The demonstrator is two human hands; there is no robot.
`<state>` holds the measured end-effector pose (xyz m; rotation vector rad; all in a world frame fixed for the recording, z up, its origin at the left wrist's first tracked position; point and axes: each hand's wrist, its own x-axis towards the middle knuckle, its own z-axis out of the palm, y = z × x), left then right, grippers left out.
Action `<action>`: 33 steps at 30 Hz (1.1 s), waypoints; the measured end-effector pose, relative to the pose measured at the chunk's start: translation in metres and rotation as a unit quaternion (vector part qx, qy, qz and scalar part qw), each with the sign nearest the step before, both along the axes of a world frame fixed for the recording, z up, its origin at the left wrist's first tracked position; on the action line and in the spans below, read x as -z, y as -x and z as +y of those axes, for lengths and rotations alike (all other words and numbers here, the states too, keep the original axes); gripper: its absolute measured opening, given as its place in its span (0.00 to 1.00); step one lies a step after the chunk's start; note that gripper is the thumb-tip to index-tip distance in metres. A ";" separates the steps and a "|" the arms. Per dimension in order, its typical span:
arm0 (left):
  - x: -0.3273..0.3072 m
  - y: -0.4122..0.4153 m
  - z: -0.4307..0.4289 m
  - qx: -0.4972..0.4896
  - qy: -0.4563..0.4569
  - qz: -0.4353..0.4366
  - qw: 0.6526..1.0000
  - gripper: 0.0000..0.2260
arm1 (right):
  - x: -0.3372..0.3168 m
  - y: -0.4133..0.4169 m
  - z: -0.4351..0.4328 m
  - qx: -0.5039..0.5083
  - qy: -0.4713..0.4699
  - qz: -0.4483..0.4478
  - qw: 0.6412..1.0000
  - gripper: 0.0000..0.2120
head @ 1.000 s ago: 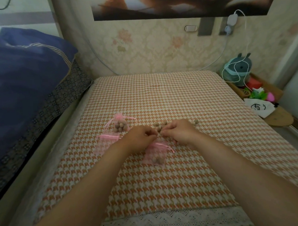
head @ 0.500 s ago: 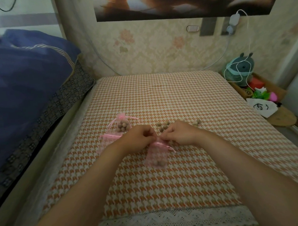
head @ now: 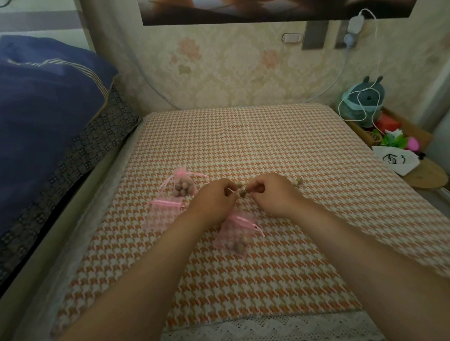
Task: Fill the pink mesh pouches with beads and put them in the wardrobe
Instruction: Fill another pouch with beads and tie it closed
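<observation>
A pink mesh pouch [head: 233,235] with several brown beads in its bottom lies on the houndstooth table cover [head: 243,143], just below my hands. My left hand [head: 212,200] and my right hand [head: 274,194] sit a little apart above its gathered neck. Each pinches an end of its thin pink drawstring. Loose brown beads [head: 241,191] lie between my hands, with a few more beads [head: 298,182] past my right hand. To the left, a filled, tied pouch [head: 184,187] sits on the cover. In front of it lies a flat pouch [head: 161,215] with no beads visible in it.
A dark blue quilt [head: 35,114] on a bed borders the table on the left. At the right stand a teal speaker [head: 362,100] with a white cable, a tray of small items [head: 395,139] and a round wooden board [head: 425,177]. The wall is right behind.
My hands were together at the pouch's mouth; now they have drawn apart and slightly away from it, holding the drawstring. The pouch's neck looks gathered.
</observation>
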<state>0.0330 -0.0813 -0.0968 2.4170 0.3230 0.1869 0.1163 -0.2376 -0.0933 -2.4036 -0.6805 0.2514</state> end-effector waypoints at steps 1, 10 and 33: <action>0.002 -0.003 -0.001 -0.003 -0.005 -0.002 1.000 0.12 | 0.001 0.000 0.001 0.002 0.004 -0.006 1.000 0.09; 0.012 -0.021 0.002 -0.001 -0.014 0.004 1.000 0.10 | 0.008 -0.003 0.014 0.027 -0.029 0.003 0.999 0.10; -0.006 0.004 0.004 0.038 0.068 0.012 0.997 0.07 | -0.001 0.007 -0.004 -0.019 -0.115 0.101 0.988 0.05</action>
